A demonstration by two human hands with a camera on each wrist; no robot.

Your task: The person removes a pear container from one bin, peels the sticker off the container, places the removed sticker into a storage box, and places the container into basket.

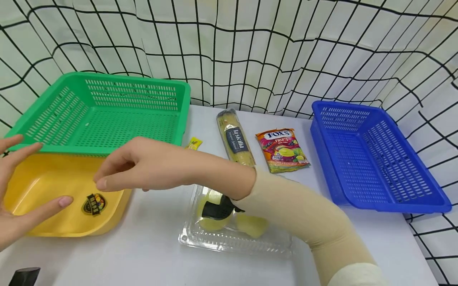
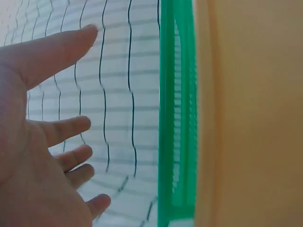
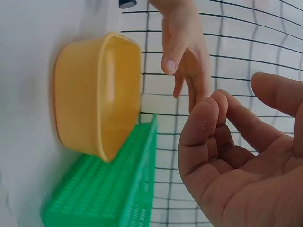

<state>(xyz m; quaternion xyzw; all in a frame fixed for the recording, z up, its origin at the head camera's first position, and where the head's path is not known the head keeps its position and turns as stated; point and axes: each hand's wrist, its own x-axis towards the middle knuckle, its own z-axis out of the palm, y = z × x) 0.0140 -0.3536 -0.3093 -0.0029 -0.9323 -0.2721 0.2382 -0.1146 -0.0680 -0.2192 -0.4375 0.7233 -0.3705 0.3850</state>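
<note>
My left hand (image 1: 18, 194), fingers spread and holding nothing, is over the left side of a yellow basin (image 1: 118, 214). A small black and gold badge-like piece (image 1: 94, 204) lies in the basin. Above the basin's right rim is my right hand (image 1: 139, 165); in the right wrist view its fingers (image 3: 199, 123) bend loosely, the thumb stands apart, and nothing is between them. Beneath the right forearm, partly hidden, sits a clear plastic clamshell box (image 1: 204, 242) with pale yellow-green pieces (image 1: 252, 225) and a black item (image 1: 216, 210).
A green basket (image 1: 136, 115) stands behind the basin, a blue basket (image 1: 375, 159) at the right. Between them lie a pasta pack (image 1: 236, 139), a candy bag (image 1: 282, 150) and a small yellow packet (image 1: 194, 143). Black wire mesh (image 1: 234, 51) encloses the back. A black object (image 1: 24, 277) shows at the near left.
</note>
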